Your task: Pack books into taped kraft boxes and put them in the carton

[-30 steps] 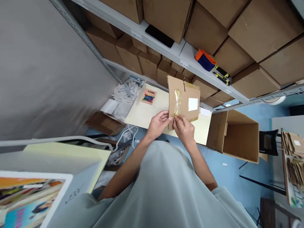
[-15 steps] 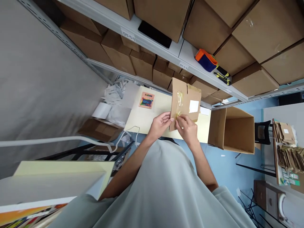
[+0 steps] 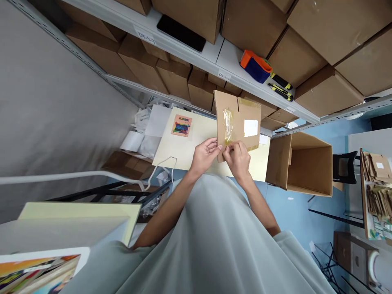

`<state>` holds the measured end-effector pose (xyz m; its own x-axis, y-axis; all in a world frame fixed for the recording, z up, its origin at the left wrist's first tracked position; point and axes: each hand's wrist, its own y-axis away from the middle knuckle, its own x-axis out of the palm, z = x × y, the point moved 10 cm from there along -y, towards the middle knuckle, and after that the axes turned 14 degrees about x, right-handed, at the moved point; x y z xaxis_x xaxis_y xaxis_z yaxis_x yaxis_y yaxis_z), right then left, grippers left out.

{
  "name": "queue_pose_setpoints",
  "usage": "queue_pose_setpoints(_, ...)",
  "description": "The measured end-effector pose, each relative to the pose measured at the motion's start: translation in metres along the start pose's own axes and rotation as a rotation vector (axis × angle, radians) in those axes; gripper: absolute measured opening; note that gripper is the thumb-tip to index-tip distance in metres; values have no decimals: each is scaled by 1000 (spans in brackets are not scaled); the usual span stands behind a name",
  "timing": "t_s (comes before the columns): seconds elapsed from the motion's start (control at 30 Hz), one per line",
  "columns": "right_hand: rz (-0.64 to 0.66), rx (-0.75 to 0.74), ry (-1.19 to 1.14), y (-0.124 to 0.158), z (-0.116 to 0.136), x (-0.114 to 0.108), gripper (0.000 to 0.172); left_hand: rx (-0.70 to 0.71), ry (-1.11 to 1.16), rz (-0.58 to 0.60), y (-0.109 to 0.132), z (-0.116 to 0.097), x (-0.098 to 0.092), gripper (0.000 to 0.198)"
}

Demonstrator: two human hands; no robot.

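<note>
I hold a flattened cardboard box point(image 3: 241, 116) upright over a pale yellow table point(image 3: 183, 145). A white label and a crumpled strip of clear yellowish tape point(image 3: 228, 127) are on its face. My left hand point(image 3: 206, 154) grips the box's lower left edge with curled fingers. My right hand point(image 3: 237, 158) pinches the lower end of the tape strip at the bottom edge of the box. Both hands nearly touch each other.
A small colourful card point(image 3: 181, 125) lies on the table. White papers point(image 3: 147, 128) are heaped at the table's left end. An open cardboard box point(image 3: 301, 165) stands to the right. Metal shelves above hold several brown boxes, a black phone point(image 3: 180, 33) and an orange-blue tool point(image 3: 255, 67).
The view has shifted slightly and the box has tilted a little more upright. My hands stay at its lower edge, the right still working the tape.
</note>
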<state>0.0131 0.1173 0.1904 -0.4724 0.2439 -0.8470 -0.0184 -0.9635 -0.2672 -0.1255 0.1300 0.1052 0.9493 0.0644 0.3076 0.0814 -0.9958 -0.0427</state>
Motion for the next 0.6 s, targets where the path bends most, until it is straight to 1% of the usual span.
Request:
queue_pose_setpoints(0.13, 116, 41, -245, -5, -14, -13, 18, 4, 3, 7, -1, 2, 11, 63)
queue_pose_setpoints(0.2, 117, 78, -345, -7, -23, -19, 17, 5, 9, 24, 0, 1, 16, 62)
queue_pose_setpoints(0.27, 81, 113, -386, -8, -30, -24, 20, 8, 10, 38, 0, 0, 23, 61)
queue_pose_setpoints(0.33, 48, 133, -373, -7, -36, -23, 22, 19, 6, 40, 1, 0, 28, 60)
queue_pose_setpoints(0.5, -25, 146, -212, 0, -40, -12, 25, 35, -3, 24, 1, 2, 40, 59)
queue_pose_setpoints(0.6, -68, 143, -200, 0, -41, -10, 23, 29, -4, 14, 1, 5, 43, 59)
